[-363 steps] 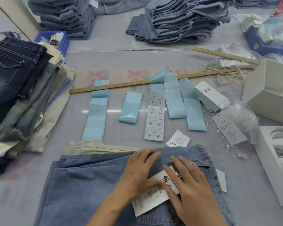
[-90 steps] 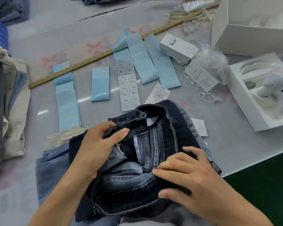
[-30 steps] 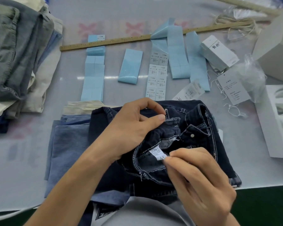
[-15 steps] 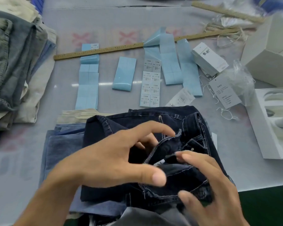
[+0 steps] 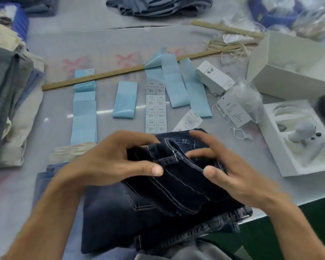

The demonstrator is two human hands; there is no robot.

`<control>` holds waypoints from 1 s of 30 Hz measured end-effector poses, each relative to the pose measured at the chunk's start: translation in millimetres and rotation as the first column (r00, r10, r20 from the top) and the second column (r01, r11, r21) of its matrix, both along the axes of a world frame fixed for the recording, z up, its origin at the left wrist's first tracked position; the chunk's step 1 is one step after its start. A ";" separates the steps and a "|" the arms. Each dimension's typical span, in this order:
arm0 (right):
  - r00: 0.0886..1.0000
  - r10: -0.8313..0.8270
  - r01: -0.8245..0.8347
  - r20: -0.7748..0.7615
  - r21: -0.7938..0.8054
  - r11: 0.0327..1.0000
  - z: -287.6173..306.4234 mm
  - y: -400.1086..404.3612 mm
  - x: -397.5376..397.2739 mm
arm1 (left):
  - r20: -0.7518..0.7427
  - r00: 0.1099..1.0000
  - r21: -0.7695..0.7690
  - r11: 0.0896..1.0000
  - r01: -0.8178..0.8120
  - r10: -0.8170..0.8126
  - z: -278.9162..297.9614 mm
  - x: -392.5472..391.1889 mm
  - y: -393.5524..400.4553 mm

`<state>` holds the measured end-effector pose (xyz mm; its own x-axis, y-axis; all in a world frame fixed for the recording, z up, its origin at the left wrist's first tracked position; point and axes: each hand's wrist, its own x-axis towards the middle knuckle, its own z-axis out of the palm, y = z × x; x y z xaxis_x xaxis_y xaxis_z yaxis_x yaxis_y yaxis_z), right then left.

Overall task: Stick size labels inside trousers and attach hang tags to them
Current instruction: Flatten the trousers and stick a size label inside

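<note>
The left hand (image 5: 109,164) grips the dark jeans (image 5: 158,199); the right hand (image 5: 231,169) rests spread on them (label strips (image 5: 156,107) and ruler (image 5: 94,77) lie beyond).

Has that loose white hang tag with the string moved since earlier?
No. The hang tag lies beside the crumpled plastic bag, below the white tag box, as before.

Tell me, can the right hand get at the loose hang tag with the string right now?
Probably yes, once it lets go. The right hand is busy on the dark jeans, but the hang tag lies uncovered on the table just beyond it, with nothing between.
</note>
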<state>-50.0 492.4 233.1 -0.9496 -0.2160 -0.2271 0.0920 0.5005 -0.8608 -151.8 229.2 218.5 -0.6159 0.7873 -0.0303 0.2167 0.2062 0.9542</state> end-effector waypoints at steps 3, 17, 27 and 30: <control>0.997 0.060 -0.064 0.047 0.082 0.995 -3.1 13.3 -13.2 | -0.012 0.990 0.001 0.990 -0.142 0.142 -20.2 -27.1 21.7; 0.933 -0.294 0.359 -0.207 0.582 0.730 -57.1 0.2 2.9 | -0.469 0.820 -0.396 0.751 -0.528 0.328 -138.7 4.7 64.3; 0.959 -0.231 0.152 0.162 0.394 0.906 -108.1 8.4 8.2 | -0.483 0.821 -0.482 0.690 -0.540 0.305 -158.3 28.4 12.8; 0.962 -0.198 0.087 0.190 0.474 0.876 -103.7 11.9 4.4 | -0.479 0.807 -0.454 0.690 -0.564 0.346 -162.1 28.6 12.4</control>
